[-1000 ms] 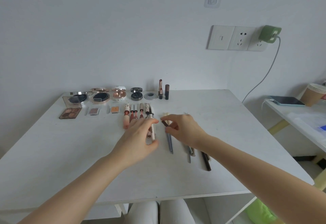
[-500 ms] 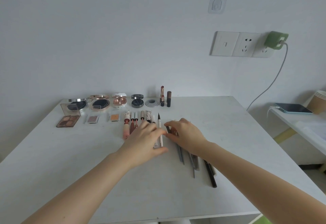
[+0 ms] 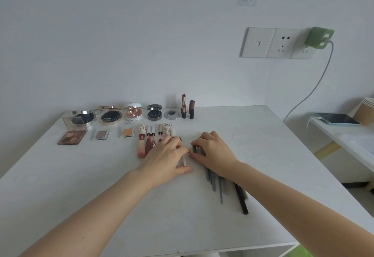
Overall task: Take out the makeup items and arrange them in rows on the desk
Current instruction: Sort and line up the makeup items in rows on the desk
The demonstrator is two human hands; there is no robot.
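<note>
With the left hand (image 3: 169, 155) lying flat over a pale pen (image 3: 183, 160) and the right hand (image 3: 212, 152) pinching a dark pencil (image 3: 194, 148) mid-worktop (image 3: 81, 186) — a careless nudge could roll the neighbouring lip tubes (image 3: 150, 135) out of line.

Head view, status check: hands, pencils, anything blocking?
Left hand flat on lip tubes. Right hand pinching a dark pencil. Remaining pencils bunched under right wrist. Nothing blocking.

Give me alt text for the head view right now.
Both hands work on a white desk: the left hand rests on a pale pen, and the right hand pinches a dark pencil. Compacts, palettes and lip tubes lie in rows behind.
</note>
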